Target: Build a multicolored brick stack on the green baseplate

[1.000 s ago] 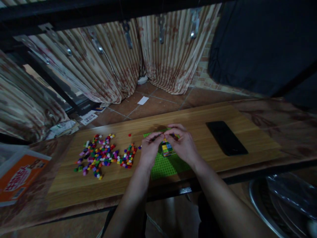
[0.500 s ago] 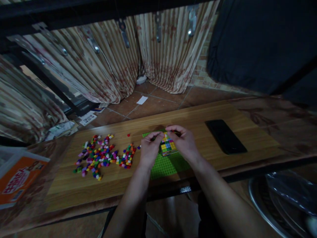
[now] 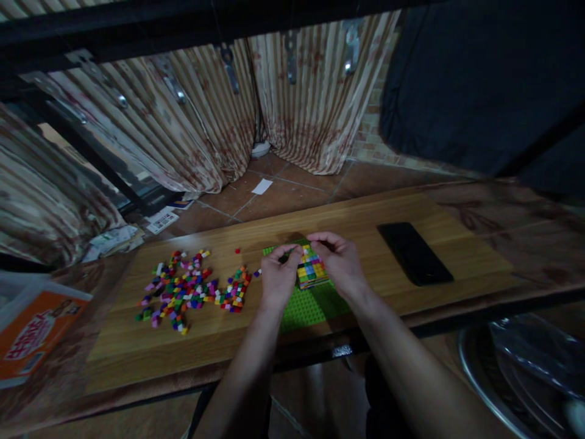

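A green studded baseplate (image 3: 306,306) lies on the wooden board (image 3: 365,225) in front of me. On it stands a small multicoloured block of stacked bricks (image 3: 312,269). My left hand (image 3: 278,279) rests at the block's left side, thumb and forefinger pinched together. My right hand (image 3: 340,261) curls over the block's right and far side, fingers bent and touching it. Whether either pinch holds a small brick is too dim to make out. A spread of several loose coloured bricks (image 3: 192,288) lies to the left of my hands.
A black phone (image 3: 415,253) lies flat on the board's right part. An orange box (image 3: 31,334) sits at the far left. A single red brick (image 3: 237,250) lies apart. A metal basin (image 3: 521,378) stands low at the right. Curtains hang behind.
My hands have drawn slightly apart, uncovering more of the brick block's top. The view has shifted a little.
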Motion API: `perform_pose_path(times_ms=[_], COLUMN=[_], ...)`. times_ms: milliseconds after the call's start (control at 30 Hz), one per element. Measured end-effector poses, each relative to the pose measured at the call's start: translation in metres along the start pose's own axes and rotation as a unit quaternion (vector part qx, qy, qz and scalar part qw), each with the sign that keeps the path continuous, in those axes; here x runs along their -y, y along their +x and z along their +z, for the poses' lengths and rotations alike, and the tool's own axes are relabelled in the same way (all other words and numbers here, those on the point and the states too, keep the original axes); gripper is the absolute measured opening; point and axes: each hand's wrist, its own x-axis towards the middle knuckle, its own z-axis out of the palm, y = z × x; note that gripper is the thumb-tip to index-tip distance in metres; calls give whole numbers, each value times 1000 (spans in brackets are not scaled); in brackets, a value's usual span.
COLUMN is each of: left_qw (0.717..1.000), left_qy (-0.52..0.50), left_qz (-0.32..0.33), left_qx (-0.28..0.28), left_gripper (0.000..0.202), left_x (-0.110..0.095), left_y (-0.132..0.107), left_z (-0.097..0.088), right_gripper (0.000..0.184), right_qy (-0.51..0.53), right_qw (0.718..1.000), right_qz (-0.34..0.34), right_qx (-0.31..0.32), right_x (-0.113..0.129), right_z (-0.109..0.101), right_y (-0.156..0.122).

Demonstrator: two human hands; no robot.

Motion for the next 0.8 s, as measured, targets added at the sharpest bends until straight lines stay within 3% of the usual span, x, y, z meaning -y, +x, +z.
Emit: perform_pose_path(times_ms=[167, 300, 467, 667, 800], left_qw=[999, 980, 942, 936, 936], left_qy=[-43, -163, -301, -315, -306], left_qz=[-23, -89, -151, -140, -121], left_qx=[-24, -69, -9, 71, 127], left_gripper=[28, 35, 38, 30, 28], left_x=[-2, -9, -21, -32, -33], left_y=[3, 8, 8, -3, -9], left_z=[-8, -23, -35, -39, -39], right_gripper=[19, 15, 16, 21, 21], right_qy=[-20, -110, -224, -352, -381], right_qw=[1000, 984, 931, 869, 847], right_qz=[-20, -141, -285, -342, -363], right_qx=[-8, -20, 35, 69, 73], right_x=[-1, 6, 17, 20, 21], right_z=[-1, -3, 2, 10, 13], right_y=[0, -5, -16, -21, -20])
